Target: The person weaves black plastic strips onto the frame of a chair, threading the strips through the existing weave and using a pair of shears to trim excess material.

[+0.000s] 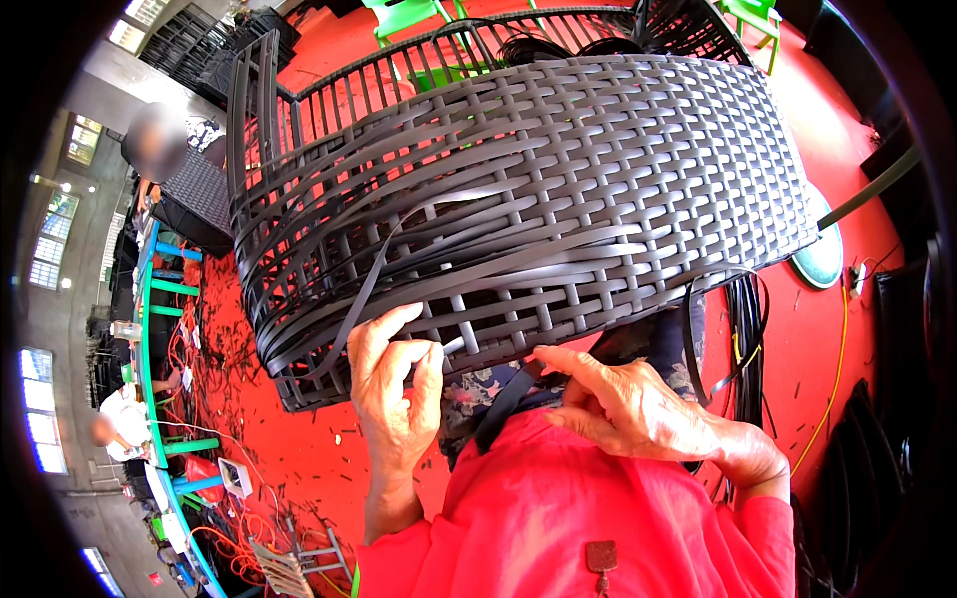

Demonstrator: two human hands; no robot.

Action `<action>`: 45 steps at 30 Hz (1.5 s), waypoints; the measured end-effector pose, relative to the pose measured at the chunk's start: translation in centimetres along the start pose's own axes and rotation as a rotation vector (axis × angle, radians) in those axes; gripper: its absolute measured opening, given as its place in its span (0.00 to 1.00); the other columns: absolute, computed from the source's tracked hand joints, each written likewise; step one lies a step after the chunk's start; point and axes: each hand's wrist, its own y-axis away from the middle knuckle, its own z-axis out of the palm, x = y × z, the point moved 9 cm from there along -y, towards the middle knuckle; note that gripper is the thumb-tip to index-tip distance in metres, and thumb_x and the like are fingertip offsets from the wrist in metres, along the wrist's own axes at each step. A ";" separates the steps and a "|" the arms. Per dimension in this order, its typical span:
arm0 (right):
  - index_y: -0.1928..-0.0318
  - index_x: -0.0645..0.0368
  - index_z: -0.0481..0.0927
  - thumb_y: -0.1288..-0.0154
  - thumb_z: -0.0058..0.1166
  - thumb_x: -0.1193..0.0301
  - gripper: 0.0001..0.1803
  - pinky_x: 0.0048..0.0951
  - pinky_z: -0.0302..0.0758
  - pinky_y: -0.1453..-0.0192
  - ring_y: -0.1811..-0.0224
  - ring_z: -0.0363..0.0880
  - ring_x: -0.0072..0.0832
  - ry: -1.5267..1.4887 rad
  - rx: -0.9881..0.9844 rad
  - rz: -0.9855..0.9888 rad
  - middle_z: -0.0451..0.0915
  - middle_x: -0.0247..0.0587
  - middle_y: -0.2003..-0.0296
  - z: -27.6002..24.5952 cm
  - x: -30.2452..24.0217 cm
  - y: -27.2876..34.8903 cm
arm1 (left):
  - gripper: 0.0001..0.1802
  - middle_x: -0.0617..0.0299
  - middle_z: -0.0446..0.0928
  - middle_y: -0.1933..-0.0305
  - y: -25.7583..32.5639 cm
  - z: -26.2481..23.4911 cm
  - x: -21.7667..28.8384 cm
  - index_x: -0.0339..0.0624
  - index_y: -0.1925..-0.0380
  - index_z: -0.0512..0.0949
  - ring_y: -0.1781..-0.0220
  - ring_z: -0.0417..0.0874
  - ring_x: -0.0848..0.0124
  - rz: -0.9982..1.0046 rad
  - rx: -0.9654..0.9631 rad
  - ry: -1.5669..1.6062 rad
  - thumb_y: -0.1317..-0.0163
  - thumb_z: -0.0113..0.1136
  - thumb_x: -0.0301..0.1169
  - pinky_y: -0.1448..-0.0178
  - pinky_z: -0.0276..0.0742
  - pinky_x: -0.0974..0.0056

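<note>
A large black woven rattan chair frame fills the middle of the view, tipped toward me. My left hand presses against its lower woven edge, thumb and fingers pinching a flat black strand that runs up across the weave. My right hand reaches left along the same lower edge, fingertips on a dark strip that hangs down over my red top. A loose black strand loops down on the right side of the chair.
The floor is red and littered with short black offcuts. A bundle of black strands hangs at the right. Other people sit at the far left beside a green-and-blue rack. Green chairs stand at the back.
</note>
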 end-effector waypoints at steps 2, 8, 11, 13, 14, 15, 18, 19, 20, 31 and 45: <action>0.33 0.66 0.57 0.34 0.57 0.68 0.35 0.32 0.75 0.73 0.79 0.78 0.34 -0.131 -0.011 0.045 0.80 0.45 0.72 0.0 0.2 -0.3 | 0.04 0.50 0.78 0.52 0.1 0.0 0.5 0.36 0.73 0.76 0.50 0.76 0.55 0.072 0.013 -0.078 0.44 0.60 0.25 0.44 0.69 0.56; 0.28 0.63 0.45 0.29 0.52 0.66 0.39 0.25 0.76 0.68 0.78 0.77 0.21 -0.516 -0.207 0.322 0.82 0.41 0.69 2.0 0.9 0.1 | 0.03 0.52 0.78 0.52 0.1 0.3 0.3 0.37 0.71 0.76 0.49 0.76 0.54 0.120 -0.034 -0.096 0.43 0.60 0.26 0.44 0.69 0.54; 0.27 0.60 0.39 0.28 0.51 0.65 0.41 0.23 0.77 0.66 0.76 0.78 0.21 -0.618 -0.230 0.370 0.83 0.41 0.65 2.6 0.8 0.4 | 0.04 0.52 0.78 0.52 0.2 0.3 0.0 0.37 0.71 0.76 0.49 0.76 0.55 0.124 -0.022 -0.098 0.43 0.60 0.26 0.44 0.69 0.54; 0.26 0.59 0.37 0.28 0.50 0.66 0.42 0.23 0.77 0.67 0.76 0.78 0.21 -0.676 -0.236 0.389 0.83 0.42 0.64 3.1 0.8 0.4 | 0.04 0.52 0.78 0.52 0.3 0.3 -0.1 0.38 0.71 0.76 0.49 0.76 0.55 0.120 -0.024 -0.079 0.43 0.60 0.26 0.44 0.69 0.54; 0.26 0.58 0.37 0.28 0.50 0.66 0.42 0.23 0.77 0.67 0.76 0.78 0.21 -0.694 -0.228 0.389 0.84 0.42 0.64 3.3 0.7 0.5 | 0.04 0.52 0.78 0.52 0.2 0.3 -0.1 0.38 0.71 0.76 0.49 0.76 0.55 0.123 -0.025 -0.068 0.43 0.60 0.26 0.44 0.69 0.54; 0.26 0.57 0.36 0.28 0.50 0.66 0.42 0.23 0.77 0.67 0.77 0.78 0.21 -0.713 -0.221 0.389 0.84 0.42 0.63 3.4 0.7 0.5 | 0.04 0.53 0.78 0.52 0.2 0.3 -0.2 0.38 0.71 0.76 0.50 0.76 0.55 0.120 -0.025 -0.066 0.43 0.59 0.26 0.44 0.69 0.54; 0.26 0.56 0.35 0.28 0.50 0.67 0.43 0.23 0.77 0.66 0.77 0.78 0.21 -0.790 -0.241 0.409 0.84 0.42 0.63 3.8 0.7 0.3 | 0.04 0.53 0.78 0.53 0.2 0.3 -0.4 0.38 0.72 0.75 0.50 0.76 0.55 0.113 -0.023 -0.063 0.43 0.59 0.26 0.44 0.69 0.54; 0.26 0.56 0.36 0.28 0.50 0.68 0.42 0.23 0.77 0.66 0.76 0.78 0.22 -0.820 -0.241 0.404 0.84 0.42 0.62 4.0 0.6 0.3 | 0.04 0.53 0.78 0.53 0.2 0.3 -0.5 0.38 0.72 0.75 0.50 0.76 0.55 0.112 -0.023 -0.065 0.43 0.59 0.26 0.44 0.69 0.54; 0.26 0.55 0.36 0.28 0.50 0.68 0.42 0.23 0.77 0.65 0.76 0.78 0.22 -0.850 -0.240 0.400 0.84 0.42 0.61 4.1 0.5 0.3 | 0.04 0.53 0.78 0.53 0.2 0.2 -0.5 0.38 0.72 0.75 0.50 0.76 0.55 0.113 -0.023 -0.068 0.43 0.59 0.26 0.44 0.69 0.54; 0.27 0.56 0.48 0.29 0.52 0.68 0.37 0.27 0.79 0.56 0.63 0.81 0.24 -0.609 -0.271 0.392 0.83 0.42 0.58 6.0 3.1 -0.5 | 0.04 0.53 0.78 0.53 0.6 0.4 -0.4 0.37 0.72 0.76 0.49 0.77 0.55 0.129 -0.006 -0.077 0.42 0.59 0.25 0.45 0.70 0.55; 0.25 0.49 0.41 0.32 0.54 0.70 0.44 0.27 0.76 0.67 0.77 0.76 0.21 -0.490 -0.052 0.136 0.82 0.46 0.57 6.4 4.9 1.1 | 0.06 0.53 0.78 0.53 0.5 0.5 0.0 0.35 0.71 0.75 0.48 0.77 0.54 0.183 -0.002 -0.094 0.38 0.56 0.26 0.42 0.70 0.55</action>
